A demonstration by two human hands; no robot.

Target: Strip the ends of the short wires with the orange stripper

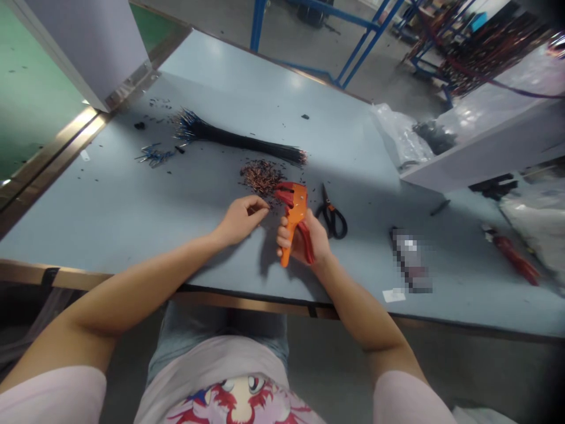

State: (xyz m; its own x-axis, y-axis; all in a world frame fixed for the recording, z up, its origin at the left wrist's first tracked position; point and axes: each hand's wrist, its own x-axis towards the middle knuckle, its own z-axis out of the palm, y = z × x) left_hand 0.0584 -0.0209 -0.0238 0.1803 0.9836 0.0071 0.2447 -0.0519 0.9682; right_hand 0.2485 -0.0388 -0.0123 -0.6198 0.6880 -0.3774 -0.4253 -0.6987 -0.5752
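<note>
An orange wire stripper (296, 206) with red jaws and a red lever is gripped in my right hand (314, 238), its jaws pointing left. My left hand (242, 219) is just left of the jaws, thumb and fingertips pinched together; whatever may be between them is too small to make out. Beyond both hands lies a pile of short copper-coloured scraps (261, 176). A long bundle of black wires (238, 140) stretches across the table behind it, with bare copper tips at its right end and bluish terminals at the left. Black-handled scissors (332, 219) lie right of my right hand.
A small heap of blue-ended pieces (155, 155) sits at the left. A blurred-out flat object (410, 259) and a white slip (394, 295) lie at the right, with red-handled pliers (514, 259) farther over. Upright panels (83, 47) stand at both sides of the table (145, 218).
</note>
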